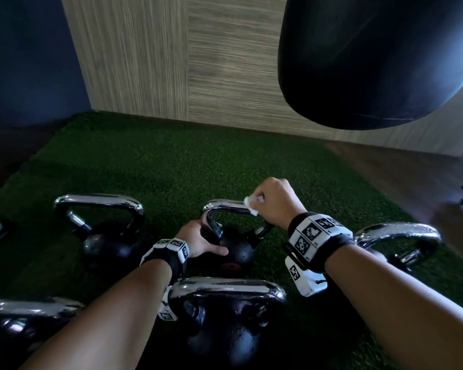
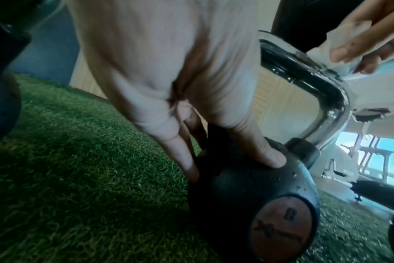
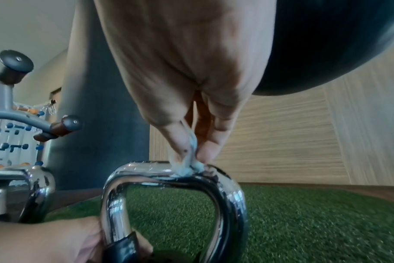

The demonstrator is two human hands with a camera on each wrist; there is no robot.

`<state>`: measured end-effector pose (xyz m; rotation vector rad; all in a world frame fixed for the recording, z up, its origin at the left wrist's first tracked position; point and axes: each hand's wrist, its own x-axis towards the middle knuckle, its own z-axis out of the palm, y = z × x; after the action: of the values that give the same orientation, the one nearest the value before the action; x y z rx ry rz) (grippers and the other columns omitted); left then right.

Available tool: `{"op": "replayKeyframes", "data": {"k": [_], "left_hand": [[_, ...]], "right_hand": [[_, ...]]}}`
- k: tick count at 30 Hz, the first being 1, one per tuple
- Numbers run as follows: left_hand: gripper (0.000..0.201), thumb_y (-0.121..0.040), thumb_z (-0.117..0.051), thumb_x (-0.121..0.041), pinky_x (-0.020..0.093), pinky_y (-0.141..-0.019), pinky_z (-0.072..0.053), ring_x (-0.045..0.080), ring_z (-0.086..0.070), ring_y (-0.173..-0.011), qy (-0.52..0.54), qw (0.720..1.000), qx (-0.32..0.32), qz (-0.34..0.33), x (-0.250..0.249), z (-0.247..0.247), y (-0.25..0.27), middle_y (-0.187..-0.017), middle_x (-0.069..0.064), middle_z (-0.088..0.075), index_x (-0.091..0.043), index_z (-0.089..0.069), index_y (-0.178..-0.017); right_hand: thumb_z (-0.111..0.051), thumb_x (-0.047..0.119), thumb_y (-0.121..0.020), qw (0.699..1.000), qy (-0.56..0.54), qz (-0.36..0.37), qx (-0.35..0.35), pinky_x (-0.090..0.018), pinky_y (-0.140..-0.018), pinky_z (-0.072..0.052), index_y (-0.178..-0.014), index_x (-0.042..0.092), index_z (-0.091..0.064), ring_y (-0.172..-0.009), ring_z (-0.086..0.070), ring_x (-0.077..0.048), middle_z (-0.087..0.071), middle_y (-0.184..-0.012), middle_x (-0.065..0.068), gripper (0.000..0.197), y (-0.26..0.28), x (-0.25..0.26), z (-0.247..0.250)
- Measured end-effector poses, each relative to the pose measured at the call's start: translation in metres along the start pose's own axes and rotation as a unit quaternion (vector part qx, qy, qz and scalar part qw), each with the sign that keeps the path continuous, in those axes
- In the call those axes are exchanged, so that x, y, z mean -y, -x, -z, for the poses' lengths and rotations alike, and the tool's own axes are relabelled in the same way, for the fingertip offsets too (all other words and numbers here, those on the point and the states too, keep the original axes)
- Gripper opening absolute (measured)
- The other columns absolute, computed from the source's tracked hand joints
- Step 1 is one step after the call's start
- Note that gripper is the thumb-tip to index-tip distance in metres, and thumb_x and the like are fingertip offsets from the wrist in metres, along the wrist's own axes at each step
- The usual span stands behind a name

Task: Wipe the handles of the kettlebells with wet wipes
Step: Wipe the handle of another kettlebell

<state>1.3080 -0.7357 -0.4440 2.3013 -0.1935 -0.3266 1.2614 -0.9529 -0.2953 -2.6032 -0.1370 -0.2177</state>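
Observation:
A black kettlebell [image 1: 238, 249] with a chrome handle [image 1: 222, 205] stands mid-turf among others. My right hand [image 1: 259, 201] pinches a crumpled white wet wipe [image 1: 251, 202] against the top right of that handle. The right wrist view shows the wipe [image 3: 189, 167] squeezed between thumb and fingers of my right hand [image 3: 189, 156], on the bar [image 3: 232, 192]. My left hand [image 1: 209, 241] holds the kettlebell at the foot of the handle's left leg. In the left wrist view its thumb lies on the ball [image 2: 247, 204] and the fingers on the far side.
More chrome-handled kettlebells stand at back left [image 1: 99, 206], front [image 1: 225, 289], front left [image 1: 24, 308] and right [image 1: 398, 233]. A dark punching bag [image 1: 372, 62] hangs above right. Green turf [image 1: 171, 161] runs back to a wood-panel wall [image 1: 185, 62]. Gym machine [image 3: 11, 115] far left.

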Motion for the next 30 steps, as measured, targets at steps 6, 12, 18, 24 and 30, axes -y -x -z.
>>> {"op": "replayKeyframes", "data": {"k": [6, 12, 18, 24, 30], "left_hand": [[0.077, -0.046, -0.096, -0.062, 0.026, -0.094, -0.052, 0.006, -0.067, -0.099, -0.029, 0.998, -0.030, -0.038, -0.009, 0.005, 0.013, -0.103, -0.017, -0.074, -0.037, -0.064, -0.112], [0.048, -0.050, -0.097, -0.059, 0.010, -0.079, -0.048, -0.009, -0.067, -0.088, -0.011, 0.997, -0.070, -0.042, -0.004, -0.001, 0.025, -0.090, -0.020, -0.076, -0.033, -0.076, -0.084], [0.056, -0.049, -0.094, -0.066, 0.019, -0.085, -0.054, -0.003, -0.068, -0.088, -0.010, 0.997, -0.068, -0.028, 0.001, -0.005, 0.024, -0.091, -0.018, -0.075, -0.032, -0.075, -0.090], [0.053, -0.053, -0.094, -0.064, 0.020, -0.088, -0.053, -0.004, -0.067, -0.091, -0.003, 0.998, -0.058, -0.027, 0.001, -0.004, 0.026, -0.093, -0.020, -0.074, -0.035, -0.071, -0.092], [0.075, -0.051, -0.089, -0.074, 0.031, -0.100, -0.053, 0.010, -0.066, -0.107, -0.026, 0.998, -0.051, -0.004, 0.002, -0.004, 0.025, -0.112, -0.013, -0.071, -0.035, -0.067, -0.112]], "right_hand": [[-0.066, 0.016, -0.080, 0.999, -0.025, -0.031, -0.026, -0.018, -0.033, -0.033, -0.061, 0.003, -0.071, -0.049, -0.053, -0.019, -0.074, -0.070, -0.016, 0.024, 0.002, -0.010, 0.002], [-0.066, 0.011, -0.087, 0.992, -0.067, -0.094, -0.046, -0.020, -0.052, -0.052, -0.071, 0.006, -0.077, -0.073, -0.071, -0.026, -0.075, -0.076, -0.013, 0.020, 0.007, -0.035, 0.003], [-0.072, 0.010, -0.082, 0.963, -0.184, -0.182, -0.080, -0.035, -0.065, -0.062, -0.066, 0.010, -0.078, -0.063, -0.069, -0.016, -0.074, -0.066, -0.008, 0.017, 0.002, -0.043, -0.007], [-0.075, 0.000, -0.088, 0.862, -0.397, -0.312, -0.049, -0.040, -0.078, -0.063, -0.080, 0.001, -0.073, -0.081, -0.067, -0.024, -0.074, -0.091, -0.017, 0.009, -0.003, -0.064, -0.019], [-0.051, -0.019, -0.094, 0.821, -0.447, -0.356, 0.013, -0.025, -0.045, -0.057, -0.078, 0.001, -0.064, -0.070, -0.062, -0.018, -0.066, -0.082, -0.010, 0.028, -0.004, -0.083, -0.045]]}}
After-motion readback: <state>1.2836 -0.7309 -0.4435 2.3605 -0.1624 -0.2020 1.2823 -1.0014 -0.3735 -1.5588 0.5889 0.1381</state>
